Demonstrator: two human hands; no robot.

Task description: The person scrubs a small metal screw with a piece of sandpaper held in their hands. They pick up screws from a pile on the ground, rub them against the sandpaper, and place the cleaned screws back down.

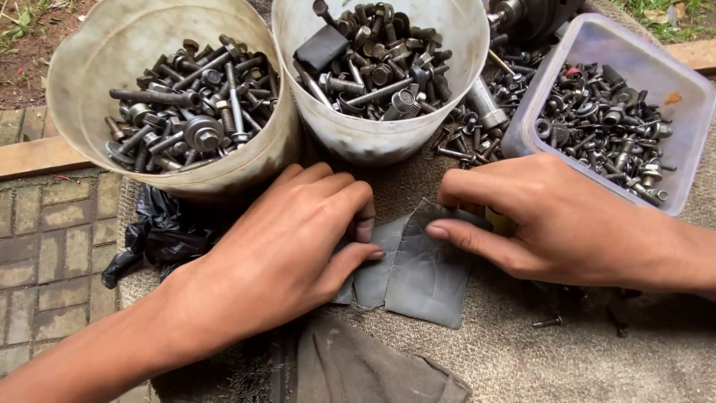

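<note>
Outdoor paving, worn mat point(522, 358) as work surface. Grey rubber sheet point(421, 272) lies flat between both hands, long axis running away. Left hand point(287, 250) presses its left edge; right hand point(544, 220) pinches the far corner.

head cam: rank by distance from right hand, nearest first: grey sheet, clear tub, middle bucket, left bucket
From right hand:
1. Grey sheet: under its fingers, touching.
2. Clear tub: just above, right side.
3. Middle bucket: up and left.
4. Left bucket: far left.
</note>
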